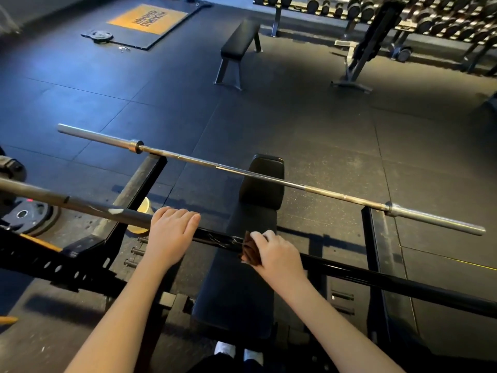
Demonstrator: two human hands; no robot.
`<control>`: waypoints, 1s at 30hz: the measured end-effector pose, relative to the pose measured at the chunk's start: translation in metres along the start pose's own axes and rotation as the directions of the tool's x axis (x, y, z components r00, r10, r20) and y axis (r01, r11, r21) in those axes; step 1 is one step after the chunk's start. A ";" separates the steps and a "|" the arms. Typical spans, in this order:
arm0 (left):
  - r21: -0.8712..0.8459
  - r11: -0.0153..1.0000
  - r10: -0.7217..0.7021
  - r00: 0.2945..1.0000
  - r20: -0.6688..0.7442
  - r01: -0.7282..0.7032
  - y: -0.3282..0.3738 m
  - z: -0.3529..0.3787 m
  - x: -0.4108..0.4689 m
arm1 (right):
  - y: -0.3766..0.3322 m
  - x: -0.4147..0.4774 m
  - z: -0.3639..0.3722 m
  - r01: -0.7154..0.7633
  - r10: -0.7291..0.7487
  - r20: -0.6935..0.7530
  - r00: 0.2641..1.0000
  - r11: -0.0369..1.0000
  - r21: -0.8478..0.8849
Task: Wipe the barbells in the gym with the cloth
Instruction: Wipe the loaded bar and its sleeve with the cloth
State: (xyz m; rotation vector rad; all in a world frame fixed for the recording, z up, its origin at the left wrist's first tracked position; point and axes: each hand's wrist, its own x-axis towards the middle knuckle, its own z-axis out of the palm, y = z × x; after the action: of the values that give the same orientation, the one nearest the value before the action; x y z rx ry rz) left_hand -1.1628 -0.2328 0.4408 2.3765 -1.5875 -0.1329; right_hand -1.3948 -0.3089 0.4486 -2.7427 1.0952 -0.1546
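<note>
Wiping position, near bar: long dark grey-and-black steel barbell (403,288) runs from the left edge down to the lower right, crossing over a black padded weight bench (242,278).

- Left hand (172,232): laid on top of this bar, fingers pressed together and curled over its far side.
- Right hand (278,251): just right of the left one, fingers bunched around a crumpled brown cloth (248,253), which is pressed against the bar.
- Long silver steel barbell (242,172): unloaded, lying beyond the hands on the black steel rack frame (368,230), above the bench's head end.
- Black round weight plate (27,215): at far left on the floor.
- Black flat bench (239,41) and rows of dark dumbbells (443,20): well apart, at the back.
</note>
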 end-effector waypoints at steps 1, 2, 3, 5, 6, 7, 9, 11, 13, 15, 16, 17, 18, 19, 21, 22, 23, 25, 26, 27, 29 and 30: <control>0.004 1.000 0.000 1.000 0.000 0.000 0.000 0.000 0.000 | -0.007 0.008 0.000 0.012 -0.012 0.014 1.000 1.000 0.026; 0.012 1.000 -0.001 1.000 -0.001 0.001 0.000 0.000 0.000 | -0.013 0.014 -0.001 0.011 -0.012 0.031 0.999 0.999 0.042; 0.026 1.000 -0.002 1.000 -0.001 0.002 0.001 0.000 0.000 | -0.015 0.019 -0.002 0.004 -0.007 0.053 0.999 0.999 0.052; 0.049 0.999 -0.015 1.000 0.017 0.014 0.002 0.000 0.001 | -0.015 0.025 -0.002 -0.010 0.003 0.097 0.995 0.997 0.070; 0.054 0.998 -0.023 0.999 0.030 0.022 0.002 0.000 0.001 | -0.013 0.026 -0.002 -0.014 0.004 0.109 0.994 0.996 0.087; 0.058 0.998 -0.030 0.999 0.040 0.028 0.003 0.000 0.001 | -0.011 0.025 -0.002 -0.016 0.004 0.109 0.994 0.994 0.111; 0.074 0.996 -0.045 0.997 0.055 0.041 0.005 -0.001 0.001 | -0.008 0.021 -0.003 -0.012 -0.005 0.110 0.994 0.989 0.150; 0.081 0.995 -0.067 0.996 0.065 0.062 0.007 -0.003 0.001 | 0.001 0.009 -0.004 0.012 -0.024 0.084 0.996 0.991 0.134; 0.089 0.993 -0.079 0.994 0.081 0.071 0.006 -0.003 0.001 | 0.022 -0.007 -0.008 0.003 -0.008 0.055 0.998 0.996 0.094; 0.105 0.992 -0.079 0.993 0.091 0.069 0.005 -0.004 0.001 | 0.048 -0.023 -0.012 -0.032 0.029 0.037 0.999 0.996 0.085; 0.106 0.992 -0.081 0.992 0.096 0.071 0.005 -0.003 0.001 | 0.057 -0.031 -0.014 -0.047 0.044 0.040 0.998 0.995 0.086; 0.104 0.992 -0.082 0.992 0.095 0.072 0.006 -0.003 0.001 | 0.064 -0.036 -0.016 -0.059 0.056 0.042 0.998 0.995 0.082; 0.106 0.992 -0.080 0.992 0.093 0.070 0.007 -0.002 0.002 | 0.065 -0.038 -0.016 -0.072 0.069 0.046 0.997 0.995 0.071; 0.103 0.992 -0.084 0.992 0.093 0.074 0.007 -0.002 0.003 | 0.064 -0.037 -0.016 -0.089 0.086 0.049 0.995 0.995 0.055; 0.083 0.993 -0.093 0.992 0.090 0.086 0.005 0.001 0.003 | 0.052 -0.028 -0.014 -0.126 0.124 0.056 0.991 0.992 0.033; 0.076 0.994 -0.088 0.993 0.076 0.082 0.004 0.001 0.003 | 0.045 -0.021 -0.013 -0.127 0.125 0.058 0.991 0.991 0.033; 0.066 0.995 -0.084 0.994 0.064 0.080 0.003 0.002 0.002 | 0.036 -0.014 -0.011 -0.109 0.106 0.060 0.993 0.993 0.038; 0.040 0.996 -0.078 0.995 0.055 0.076 0.002 0.002 0.002 | 0.019 0.001 -0.008 -0.053 0.048 0.080 0.996 0.997 0.062; 0.036 0.997 -0.077 0.995 0.060 0.075 0.002 0.002 0.002 | 0.010 0.008 -0.006 -0.029 0.021 0.092 0.996 0.996 0.081; 0.036 0.997 -0.076 0.995 0.062 0.074 0.003 0.002 0.002 | 0.003 0.013 -0.005 -0.012 0.002 0.104 0.995 0.995 0.098; 0.047 0.997 -0.068 0.996 0.060 0.065 0.002 0.001 0.003 | -0.006 0.021 -0.004 -0.005 -0.010 0.124 0.992 0.993 0.120; 0.045 0.997 -0.062 0.996 0.064 0.059 0.002 0.000 0.003 | -0.007 0.023 -0.003 -0.014 -0.004 0.133 0.991 0.991 0.133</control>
State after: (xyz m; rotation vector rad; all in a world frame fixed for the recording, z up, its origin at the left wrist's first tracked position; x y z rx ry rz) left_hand -1.1635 -0.2359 0.4411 2.4783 -1.5625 -0.1930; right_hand -1.3738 -0.3204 0.4539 -2.5902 1.0177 -0.0425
